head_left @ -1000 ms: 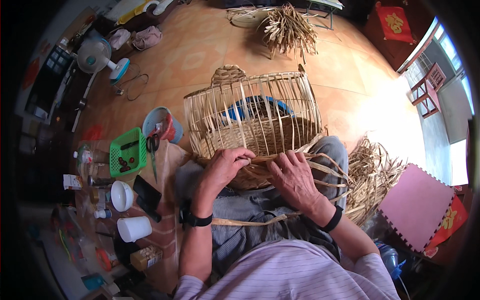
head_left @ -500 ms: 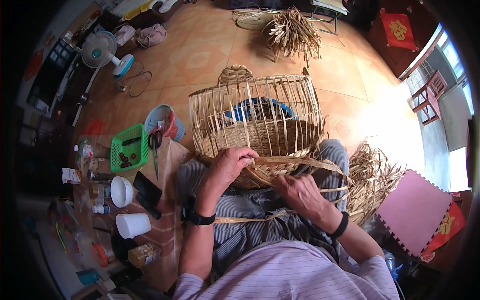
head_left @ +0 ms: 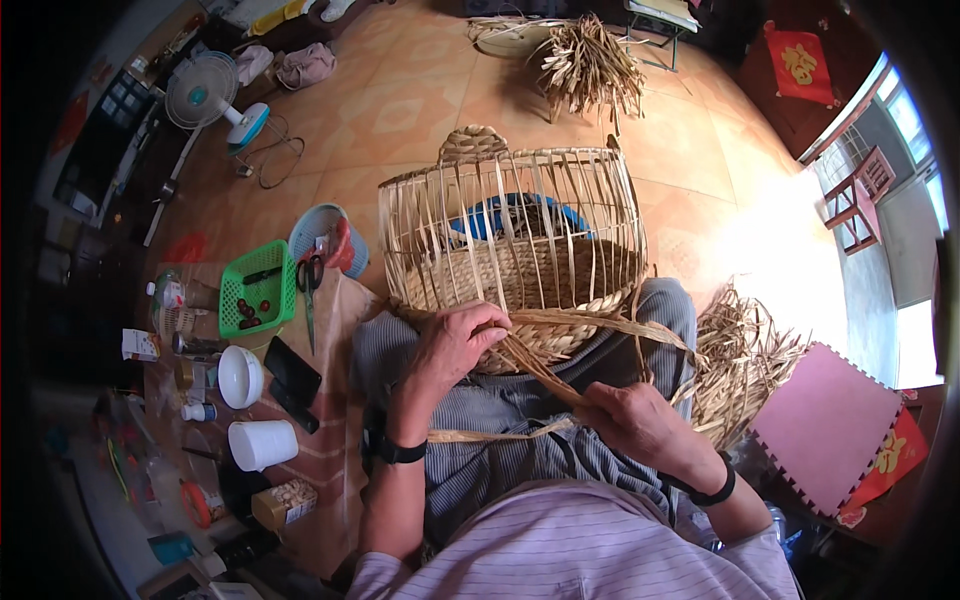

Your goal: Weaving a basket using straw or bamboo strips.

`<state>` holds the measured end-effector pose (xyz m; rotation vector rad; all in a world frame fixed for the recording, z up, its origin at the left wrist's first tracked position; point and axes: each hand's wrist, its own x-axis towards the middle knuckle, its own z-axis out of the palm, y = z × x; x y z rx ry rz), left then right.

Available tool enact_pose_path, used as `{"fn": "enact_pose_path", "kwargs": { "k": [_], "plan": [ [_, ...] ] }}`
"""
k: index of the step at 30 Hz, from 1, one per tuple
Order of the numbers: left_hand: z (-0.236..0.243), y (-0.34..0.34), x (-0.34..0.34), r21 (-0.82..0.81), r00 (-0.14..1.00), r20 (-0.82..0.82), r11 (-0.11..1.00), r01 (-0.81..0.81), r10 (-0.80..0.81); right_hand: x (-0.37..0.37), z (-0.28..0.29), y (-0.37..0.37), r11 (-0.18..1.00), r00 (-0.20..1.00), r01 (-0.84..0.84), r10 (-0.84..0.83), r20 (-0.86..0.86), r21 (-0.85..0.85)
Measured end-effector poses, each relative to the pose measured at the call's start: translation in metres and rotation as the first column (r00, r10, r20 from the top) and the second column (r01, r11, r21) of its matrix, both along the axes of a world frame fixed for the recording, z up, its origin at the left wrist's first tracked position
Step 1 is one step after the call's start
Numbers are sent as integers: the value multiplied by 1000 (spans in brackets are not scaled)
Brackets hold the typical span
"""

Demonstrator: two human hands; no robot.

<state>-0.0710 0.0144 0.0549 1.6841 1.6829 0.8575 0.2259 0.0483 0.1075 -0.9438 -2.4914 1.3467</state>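
Observation:
A half-woven straw basket [head_left: 430, 265] rests on my lap, with woven lower bands, upright strands and a braided piece [head_left: 474, 143] at its far side. Inside or behind it is a blue round object [head_left: 475, 220]. My left hand [head_left: 460, 345] pinches straw strips at the basket's near lower edge. Below and right of the basket, my right hand [head_left: 625, 420] is closed on a stretch of straw strip [head_left: 550, 378] that runs taut from my left fingers. Other loose strips [head_left: 665, 335] trail right toward my knee.
A straw pile [head_left: 740, 360] and pink foam mat [head_left: 815, 425] lie right. Left are a green basket [head_left: 235, 280], scissors [head_left: 310, 290], bin [head_left: 350, 255], bowl [head_left: 241, 378], cup [head_left: 262, 447] and phone [head_left: 292, 380]. Further away are a fan [head_left: 200, 92], straw bundle [head_left: 590, 65] and chair [head_left: 855, 200].
My right hand has moved down and right, away from the basket's edge, drawing a strip out from my left hand. My left hand stays at the edge, shifting only slightly.

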Motion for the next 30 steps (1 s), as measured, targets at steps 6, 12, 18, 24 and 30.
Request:
{"fn": "enact_pose_path", "kwargs": {
  "k": [6,12,18,24,30],
  "plan": [
    [0,7,12,21,991,-119,998,-52,54,-2,-8,-24,999,999,-48,47,-27,-25],
    [-19,-8,10,191,995,-83,981,-37,54,-11,23,-5,590,986,-1,-134,-99,-807],
    [-4,-12,22,193,993,-110,981,-20,42,-12,49,22,308,856,-192,-411,-313,-932],
    [-16,-9,17,154,978,-161,982,-112,137,20,59,47,392,510,-443,-630,-586,-807],
    [-18,-6,19,186,976,-124,971,-153,177,-15,-4,42,699,930,-11,-256,-264,-715]
  ]
}}
